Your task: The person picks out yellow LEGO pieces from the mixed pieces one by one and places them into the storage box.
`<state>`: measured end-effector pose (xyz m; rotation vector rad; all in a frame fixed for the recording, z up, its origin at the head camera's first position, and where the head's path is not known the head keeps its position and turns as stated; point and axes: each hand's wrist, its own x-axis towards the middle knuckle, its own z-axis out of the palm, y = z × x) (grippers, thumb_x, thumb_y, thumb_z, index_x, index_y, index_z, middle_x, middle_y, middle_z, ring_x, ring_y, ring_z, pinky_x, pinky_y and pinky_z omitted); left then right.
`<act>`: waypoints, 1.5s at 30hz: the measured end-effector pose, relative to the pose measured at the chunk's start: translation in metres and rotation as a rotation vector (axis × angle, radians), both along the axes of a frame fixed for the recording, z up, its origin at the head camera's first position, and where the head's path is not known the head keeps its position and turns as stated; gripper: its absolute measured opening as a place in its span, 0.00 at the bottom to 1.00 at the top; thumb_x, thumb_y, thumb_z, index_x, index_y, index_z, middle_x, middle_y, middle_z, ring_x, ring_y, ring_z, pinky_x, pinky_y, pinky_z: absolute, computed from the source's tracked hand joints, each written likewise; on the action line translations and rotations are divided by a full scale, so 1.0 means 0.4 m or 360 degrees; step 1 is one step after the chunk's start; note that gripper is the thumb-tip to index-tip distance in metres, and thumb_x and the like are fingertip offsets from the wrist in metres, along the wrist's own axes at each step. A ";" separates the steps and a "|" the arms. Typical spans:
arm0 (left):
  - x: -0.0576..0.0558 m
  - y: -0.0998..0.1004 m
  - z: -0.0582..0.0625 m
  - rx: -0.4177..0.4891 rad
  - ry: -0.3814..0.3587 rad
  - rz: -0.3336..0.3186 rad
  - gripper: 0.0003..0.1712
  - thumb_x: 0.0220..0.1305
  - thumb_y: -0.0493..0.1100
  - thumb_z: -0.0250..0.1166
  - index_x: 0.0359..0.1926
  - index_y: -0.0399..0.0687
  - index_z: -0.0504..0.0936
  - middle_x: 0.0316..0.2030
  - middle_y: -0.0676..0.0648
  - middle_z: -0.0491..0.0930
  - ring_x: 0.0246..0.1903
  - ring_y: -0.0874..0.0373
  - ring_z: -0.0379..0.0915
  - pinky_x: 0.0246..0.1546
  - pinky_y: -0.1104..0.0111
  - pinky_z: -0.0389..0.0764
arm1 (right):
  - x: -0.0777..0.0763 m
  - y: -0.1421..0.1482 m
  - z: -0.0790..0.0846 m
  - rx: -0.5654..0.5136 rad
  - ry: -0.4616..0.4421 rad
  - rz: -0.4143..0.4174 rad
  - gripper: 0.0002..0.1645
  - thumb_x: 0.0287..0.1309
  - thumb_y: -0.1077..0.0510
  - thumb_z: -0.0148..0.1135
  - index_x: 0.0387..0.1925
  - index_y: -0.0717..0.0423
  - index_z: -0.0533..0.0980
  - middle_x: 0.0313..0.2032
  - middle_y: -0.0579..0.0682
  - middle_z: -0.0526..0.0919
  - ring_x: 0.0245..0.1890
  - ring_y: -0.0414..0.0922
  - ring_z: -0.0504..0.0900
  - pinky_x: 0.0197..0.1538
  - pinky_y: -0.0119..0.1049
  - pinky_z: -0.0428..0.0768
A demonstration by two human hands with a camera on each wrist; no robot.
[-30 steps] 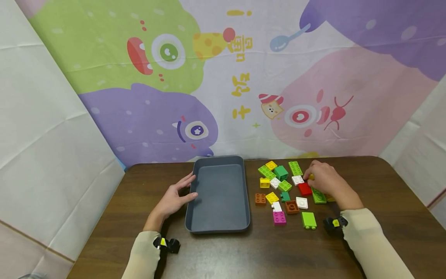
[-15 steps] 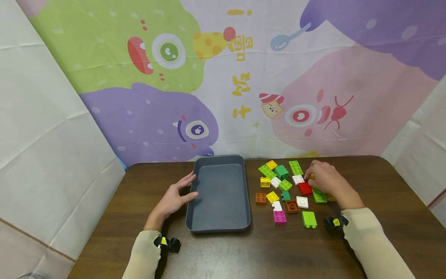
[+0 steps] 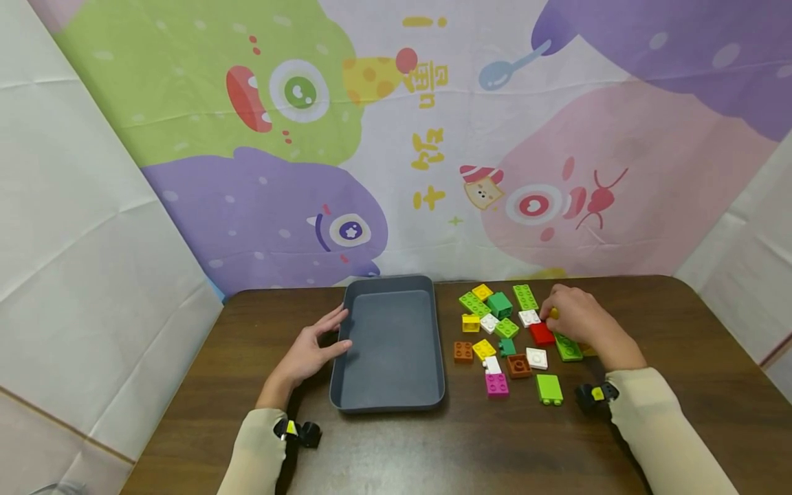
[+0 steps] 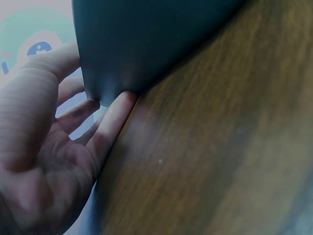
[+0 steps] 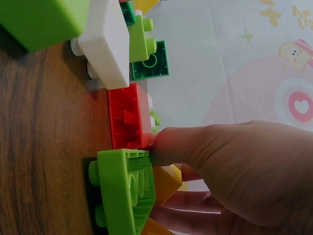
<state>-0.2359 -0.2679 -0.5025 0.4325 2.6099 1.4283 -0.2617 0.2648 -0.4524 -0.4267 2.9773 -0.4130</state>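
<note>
The grey tray [image 3: 396,350] lies flat on the table. My left hand [image 3: 309,354] rests against the tray's left side, its fingers loosely spread along the wall and the thumb reaching the rim. In the left wrist view, fingertips touch the dark tray wall [image 4: 137,44]. Among the toy bricks on the right, my right hand [image 3: 578,316] pinches a yellow brick [image 5: 168,185], mostly hidden by the fingers. Right by the thumb are a red brick [image 5: 128,117] and a long light green brick [image 5: 124,193] lying on its side or upside down.
Several loose bricks spread to the right of the tray, among them a magenta brick [image 3: 496,385], a brown brick [image 3: 463,352], a dark green brick [image 3: 500,304] and a lime brick [image 3: 548,389]. A printed cloth [image 3: 396,247] hangs behind the wooden table [image 3: 396,454].
</note>
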 end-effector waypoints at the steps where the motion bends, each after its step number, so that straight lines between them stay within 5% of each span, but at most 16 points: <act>1: 0.000 0.001 0.000 0.0016 -0.0013 -0.0002 0.44 0.79 0.47 0.73 0.88 0.44 0.65 0.92 0.41 0.55 0.82 0.30 0.65 0.83 0.28 0.62 | 0.000 0.000 0.000 -0.0001 0.0002 0.0002 0.06 0.65 0.64 0.79 0.42 0.59 0.93 0.48 0.64 0.86 0.45 0.59 0.82 0.61 0.65 0.86; 19: 0.000 -0.008 -0.009 -0.0022 0.0106 -0.0023 0.46 0.77 0.59 0.74 0.86 0.47 0.69 0.90 0.42 0.60 0.77 0.32 0.71 0.78 0.28 0.70 | 0.001 0.006 0.007 -0.0011 0.0030 0.0057 0.04 0.64 0.64 0.79 0.41 0.57 0.94 0.49 0.63 0.86 0.47 0.60 0.83 0.62 0.67 0.85; 29: 0.002 0.000 0.002 0.0014 0.0008 0.0017 0.43 0.79 0.44 0.73 0.87 0.44 0.67 0.91 0.41 0.57 0.81 0.31 0.67 0.83 0.30 0.64 | 0.010 0.001 0.032 -0.0032 0.0071 0.0056 0.04 0.65 0.63 0.79 0.40 0.55 0.94 0.50 0.62 0.87 0.49 0.61 0.84 0.63 0.68 0.85; 45: -0.001 -0.002 -0.002 0.0002 0.0025 0.0010 0.43 0.79 0.44 0.73 0.87 0.43 0.67 0.91 0.41 0.57 0.81 0.31 0.68 0.82 0.31 0.66 | 0.008 -0.008 0.032 -0.0048 0.0221 0.0200 0.03 0.63 0.63 0.80 0.39 0.54 0.94 0.47 0.58 0.88 0.48 0.59 0.85 0.59 0.67 0.86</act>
